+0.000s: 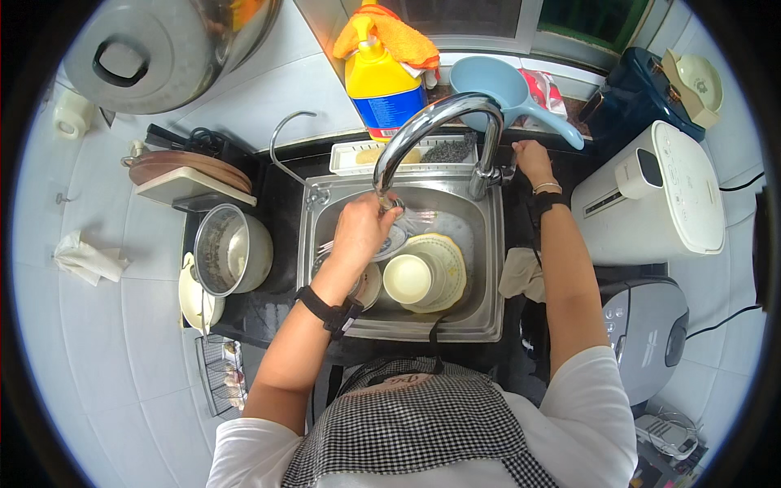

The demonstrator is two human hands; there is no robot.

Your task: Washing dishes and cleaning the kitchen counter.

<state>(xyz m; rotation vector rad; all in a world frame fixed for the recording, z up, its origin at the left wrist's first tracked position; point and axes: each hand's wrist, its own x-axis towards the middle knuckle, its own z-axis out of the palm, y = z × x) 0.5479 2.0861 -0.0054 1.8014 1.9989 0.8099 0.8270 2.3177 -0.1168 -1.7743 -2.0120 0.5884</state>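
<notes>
My left hand point(364, 229) is over the stainless-steel sink point(399, 332), its fingers around the spout end of the chrome faucet point(448, 110). To the right, my right hand point(534, 161) grips the faucet's lever point(511, 166), which is partly hidden by the fingers. Inside the basin a cream bowl point(407, 279) rests on a yellow-rimmed scalloped dish point(454, 271). More bowls and a blue-patterned dish point(390, 243) lie on the left, partly covered by my left hand and forearm. Chopsticks point(421, 216) lie towards the back. No water stream can be made out.
Behind the sink are a white tray point(341, 165) with a sponge and scourer, a yellow pump bottle point(385, 91) and a blue ladle point(488, 85). A metal pot point(235, 250) stands left. On the right are a white appliance point(647, 201), a cloth point(523, 272) and a grey cooker point(640, 329).
</notes>
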